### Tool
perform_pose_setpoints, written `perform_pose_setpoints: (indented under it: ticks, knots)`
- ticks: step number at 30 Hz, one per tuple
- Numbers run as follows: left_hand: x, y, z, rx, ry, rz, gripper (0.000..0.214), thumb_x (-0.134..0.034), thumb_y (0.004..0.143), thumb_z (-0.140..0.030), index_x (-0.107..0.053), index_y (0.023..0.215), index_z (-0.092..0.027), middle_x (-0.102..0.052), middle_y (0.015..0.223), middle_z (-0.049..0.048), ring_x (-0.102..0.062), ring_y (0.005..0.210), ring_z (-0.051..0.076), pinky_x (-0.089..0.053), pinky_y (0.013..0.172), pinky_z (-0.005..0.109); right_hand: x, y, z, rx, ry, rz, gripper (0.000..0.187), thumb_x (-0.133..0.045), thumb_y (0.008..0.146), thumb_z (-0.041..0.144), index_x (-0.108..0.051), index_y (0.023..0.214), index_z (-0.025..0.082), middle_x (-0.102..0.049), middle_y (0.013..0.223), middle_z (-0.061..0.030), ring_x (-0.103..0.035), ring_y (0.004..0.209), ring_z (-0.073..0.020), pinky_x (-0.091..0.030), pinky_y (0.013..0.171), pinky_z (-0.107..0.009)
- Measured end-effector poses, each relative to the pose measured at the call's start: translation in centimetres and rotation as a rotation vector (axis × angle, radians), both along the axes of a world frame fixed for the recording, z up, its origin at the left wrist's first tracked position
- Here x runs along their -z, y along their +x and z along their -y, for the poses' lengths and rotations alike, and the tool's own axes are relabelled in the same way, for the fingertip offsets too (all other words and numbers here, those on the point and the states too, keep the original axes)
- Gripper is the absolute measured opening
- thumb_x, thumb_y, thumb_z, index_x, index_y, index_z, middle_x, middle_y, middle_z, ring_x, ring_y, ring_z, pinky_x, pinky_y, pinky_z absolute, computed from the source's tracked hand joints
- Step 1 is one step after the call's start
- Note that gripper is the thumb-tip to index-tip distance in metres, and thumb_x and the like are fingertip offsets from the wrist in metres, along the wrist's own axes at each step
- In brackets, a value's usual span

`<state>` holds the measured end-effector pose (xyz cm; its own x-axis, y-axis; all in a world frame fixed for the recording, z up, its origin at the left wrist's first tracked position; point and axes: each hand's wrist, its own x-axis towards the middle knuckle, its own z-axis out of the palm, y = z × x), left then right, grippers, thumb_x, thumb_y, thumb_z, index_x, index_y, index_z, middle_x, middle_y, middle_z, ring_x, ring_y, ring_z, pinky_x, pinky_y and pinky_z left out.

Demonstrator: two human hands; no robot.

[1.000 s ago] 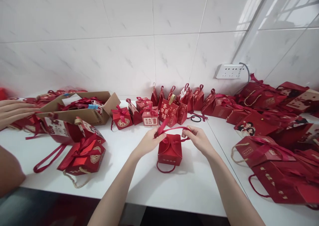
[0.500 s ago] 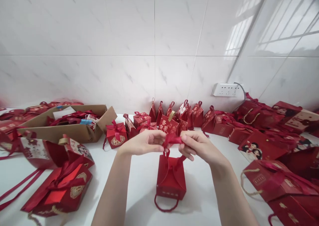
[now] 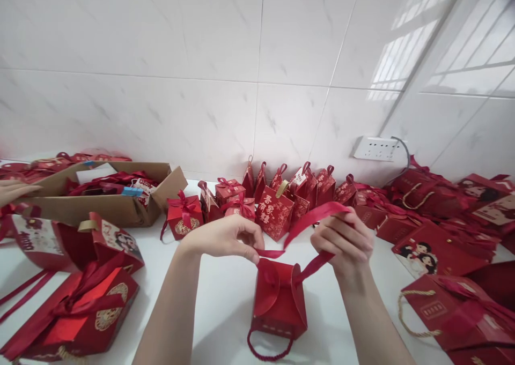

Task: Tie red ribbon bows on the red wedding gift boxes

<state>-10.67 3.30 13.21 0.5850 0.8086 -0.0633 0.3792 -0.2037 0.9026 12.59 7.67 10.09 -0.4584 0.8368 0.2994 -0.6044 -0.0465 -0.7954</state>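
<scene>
A small red gift box [image 3: 279, 300] with a cord handle stands on the white table in front of me. Its top flaps have a dark red ribbon [image 3: 309, 223] threaded through them. Above the box's left side, my left hand [image 3: 235, 239] pinches one part of the ribbon between thumb and fingers. My right hand [image 3: 344, 236] is closed around the ribbon at the upper right, with one length arching over toward the left and another running down to the box. The tips of some right fingers are hidden.
An open cardboard box [image 3: 96, 209] holding ribbons and packaging stands at the left, another person's hand [image 3: 16, 192] at its edge. Finished-looking red boxes [image 3: 185, 215] line the wall. More red boxes [image 3: 454, 317] crowd the right; a large ribboned box [image 3: 80, 311] sits front left.
My hands have moved apart, the right one outward, drawing the ribbon into a long arch. The gift box's flaps have come closer together. Another person's hand has appeared at far left.
</scene>
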Motion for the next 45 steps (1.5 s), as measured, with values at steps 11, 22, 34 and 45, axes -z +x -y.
perform_pose_setpoints:
  ticks: [11,22,34,45]
  knots:
    - [0.2,3.1,0.3,-0.112,0.113,0.786,0.024,-0.071,0.074,-0.034,-0.057,0.067,-0.016,-0.052,0.064,-0.0022,-0.052,0.058,0.009,-0.043,0.061,0.025,-2.3,0.4,1.9,-0.144,0.271,0.223,0.017,-0.066,0.08,0.033,-0.065,0.072,0.018,-0.059,0.054,0.0003,-0.059,0.054,-0.015,-0.045,0.055,-0.029]
    - [-0.8,7.3,2.2,-0.358,0.033,0.73,0.023,-0.061,0.082,-0.035,-0.05,0.078,-0.016,-0.056,0.059,-0.004,-0.035,0.042,0.002,-0.027,0.043,0.016,-2.4,0.4,2.1,-0.206,0.265,0.036,0.009,-0.064,0.082,0.025,-0.064,0.076,0.018,-0.063,0.062,0.0005,-0.061,0.053,-0.013,-0.048,0.055,-0.028]
    - [-1.1,6.0,2.6,-0.314,0.145,0.844,0.029,-0.07,0.074,-0.031,-0.047,0.068,-0.016,-0.057,0.064,-0.002,-0.053,0.054,0.008,-0.044,0.052,0.022,-2.4,-2.0,3.1,-0.118,0.326,0.288,0.02,-0.064,0.081,0.036,-0.064,0.074,0.017,-0.064,0.06,-0.001,-0.06,0.062,-0.0141,-0.047,0.064,-0.029]
    - [-1.5,5.5,2.5,-0.456,0.318,1.055,0.02,-0.07,0.075,-0.035,-0.058,0.072,-0.019,-0.053,0.073,-0.0029,-0.048,0.063,0.007,-0.043,0.059,0.02,-1.8,-4.3,4.5,-0.06,0.461,0.42,0.006,-0.067,0.079,0.025,-0.071,0.074,0.026,-0.063,0.1,-0.0017,-0.059,0.092,-0.0158,-0.047,0.082,-0.029]
